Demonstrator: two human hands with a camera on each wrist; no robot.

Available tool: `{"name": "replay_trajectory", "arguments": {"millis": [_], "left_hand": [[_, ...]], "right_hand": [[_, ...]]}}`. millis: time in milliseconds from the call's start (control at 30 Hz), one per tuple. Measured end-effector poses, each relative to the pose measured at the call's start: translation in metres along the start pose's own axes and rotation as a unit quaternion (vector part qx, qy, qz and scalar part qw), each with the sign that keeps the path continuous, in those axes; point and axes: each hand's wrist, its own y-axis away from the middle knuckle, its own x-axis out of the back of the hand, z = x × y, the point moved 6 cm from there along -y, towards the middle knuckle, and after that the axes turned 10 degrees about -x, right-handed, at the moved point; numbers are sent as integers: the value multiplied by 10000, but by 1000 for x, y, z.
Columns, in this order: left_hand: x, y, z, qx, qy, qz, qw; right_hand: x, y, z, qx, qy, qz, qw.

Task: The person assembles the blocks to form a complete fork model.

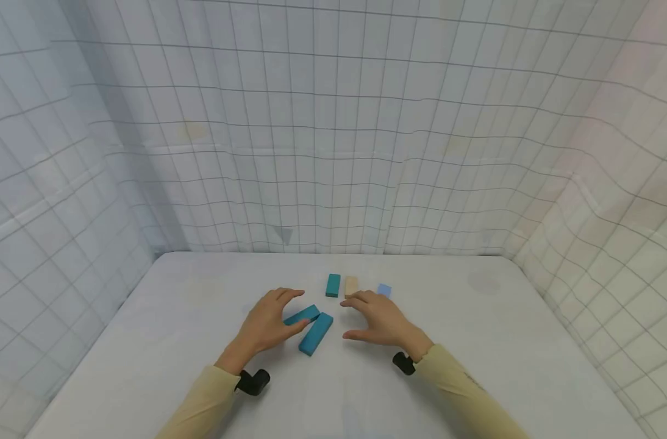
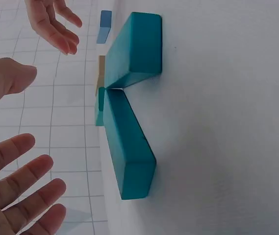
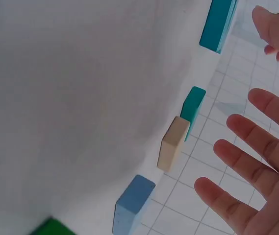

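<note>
Two long teal blocks lie on the white table, their far ends meeting in a V. The left block (image 1: 303, 315) is partly hidden by my left hand (image 1: 266, 322), whose thumb and fingers are spread around it without gripping. The right block (image 1: 316, 334) lies just past the left thumb tip. My right hand (image 1: 381, 319) hovers to the right, fingers apart and holding nothing. Nearest its fingertips is a beige block (image 1: 351, 286), with a short teal block (image 1: 333, 285) to its left and a light blue block (image 1: 385, 289) to its right.
Part of a green block (image 3: 53, 228) shows at the bottom of the right wrist view. White grid-patterned curtains (image 1: 333, 152) enclose the table (image 1: 202, 292) at the back and both sides. Black wrist cameras sit on both wrists.
</note>
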Motion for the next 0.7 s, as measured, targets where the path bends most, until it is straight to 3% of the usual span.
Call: {"name": "replay_trajectory", "arguments": {"millis": [233,567,700], "left_hand": [[-7,11,-18,675,325,-185,9970],[-18,20,-33,1005,412,-306,9936],[-19,21,-32,1016,386,-264,9937]], "right_hand": [[-15,-14,-5,-78,-370,-313,9988],[-37,-31,-4,-404,-930,-866,9911],[-39,-34,-7,-320,-903,-887,9914]]}}
